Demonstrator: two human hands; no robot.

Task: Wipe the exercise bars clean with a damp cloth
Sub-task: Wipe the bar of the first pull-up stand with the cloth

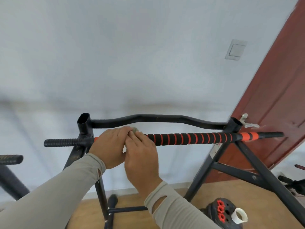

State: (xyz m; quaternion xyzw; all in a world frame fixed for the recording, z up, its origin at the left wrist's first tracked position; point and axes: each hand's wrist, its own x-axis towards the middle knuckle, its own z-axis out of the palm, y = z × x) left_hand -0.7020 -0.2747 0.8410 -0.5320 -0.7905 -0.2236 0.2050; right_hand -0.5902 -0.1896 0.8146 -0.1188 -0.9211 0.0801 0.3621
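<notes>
A black and orange padded exercise bar (189, 139) lies across a black metal stand (219, 156). My left hand (109, 146) wraps over the bar near its left end. My right hand (140, 156) lies against it, fingers over the bar. A small grey cloth (135, 129) peeks out between the two hands, mostly hidden under them; a pale corner (124, 148) hangs below. Behind runs a curved black bar (156, 118).
A white wall fills the background, with a light switch (235, 50) and a red-brown door (272, 100) at right. Weight plates (221, 210) and a white cup (239, 215) sit on the wooden floor. Another black handle (11, 159) is at far left.
</notes>
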